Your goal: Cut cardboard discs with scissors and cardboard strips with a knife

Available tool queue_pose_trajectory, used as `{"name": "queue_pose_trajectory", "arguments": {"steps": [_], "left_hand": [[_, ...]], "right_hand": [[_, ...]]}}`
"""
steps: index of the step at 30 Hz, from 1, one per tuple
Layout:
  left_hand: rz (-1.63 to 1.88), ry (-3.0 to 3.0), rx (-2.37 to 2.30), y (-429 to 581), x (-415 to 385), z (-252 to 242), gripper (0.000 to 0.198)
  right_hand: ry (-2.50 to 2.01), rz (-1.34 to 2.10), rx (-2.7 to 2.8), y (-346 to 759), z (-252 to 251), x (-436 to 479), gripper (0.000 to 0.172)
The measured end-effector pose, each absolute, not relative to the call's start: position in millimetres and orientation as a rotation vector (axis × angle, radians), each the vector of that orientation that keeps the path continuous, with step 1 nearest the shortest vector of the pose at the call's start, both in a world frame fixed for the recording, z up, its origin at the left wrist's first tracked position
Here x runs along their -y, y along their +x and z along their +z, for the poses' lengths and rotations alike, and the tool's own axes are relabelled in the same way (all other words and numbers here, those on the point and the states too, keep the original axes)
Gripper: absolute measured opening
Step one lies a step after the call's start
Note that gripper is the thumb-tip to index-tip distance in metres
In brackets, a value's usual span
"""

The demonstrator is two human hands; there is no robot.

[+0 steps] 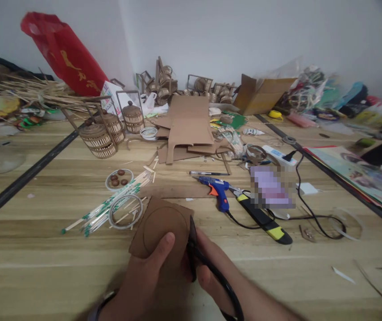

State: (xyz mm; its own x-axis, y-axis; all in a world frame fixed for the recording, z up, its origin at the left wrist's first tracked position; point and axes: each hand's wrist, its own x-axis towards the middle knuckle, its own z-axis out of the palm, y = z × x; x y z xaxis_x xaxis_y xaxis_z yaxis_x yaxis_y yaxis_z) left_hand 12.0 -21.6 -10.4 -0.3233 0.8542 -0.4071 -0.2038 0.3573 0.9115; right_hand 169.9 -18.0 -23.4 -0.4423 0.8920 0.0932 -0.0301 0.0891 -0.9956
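Observation:
A piece of brown cardboard [159, 218] with a circle drawn on it is held over the table by my left hand [151, 267], thumb pressed on its face. Black-handled scissors [216, 272] are in my right hand [217, 267]. Their blades lie at the cardboard's right edge, close to the drawn line. Part of my right fingers is hidden behind the scissors and the card. Left of the cardboard lie a white ring [111, 213] and thin wooden sticks [99, 213] in clear wrappers with green ends.
A blue glue gun [222, 196] and a black-and-yellow utility knife [264, 220] lie to the right, with a black cable [300, 178]. Small lidded baskets [97, 140] stand at the left. Cardboard sheets [191, 120] are stacked at the back, near an open box [264, 96].

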Motion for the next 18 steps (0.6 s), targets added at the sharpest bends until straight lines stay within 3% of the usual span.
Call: {"name": "queue_pose_trajectory", "arguments": {"steps": [8, 18], "left_hand": [[1.207, 0.670, -1.519, 14.1, 16.7, 0.7, 0.063], [1.232, 0.752, -1.367, 14.0, 17.2, -11.3, 0.038]], "right_hand": [[-0.776, 1.484, 1.595, 173.4, -5.7, 14.3, 0.067], [-0.851, 1.290, 1.666, 173.4, -13.1, 15.9, 0.058]]}}
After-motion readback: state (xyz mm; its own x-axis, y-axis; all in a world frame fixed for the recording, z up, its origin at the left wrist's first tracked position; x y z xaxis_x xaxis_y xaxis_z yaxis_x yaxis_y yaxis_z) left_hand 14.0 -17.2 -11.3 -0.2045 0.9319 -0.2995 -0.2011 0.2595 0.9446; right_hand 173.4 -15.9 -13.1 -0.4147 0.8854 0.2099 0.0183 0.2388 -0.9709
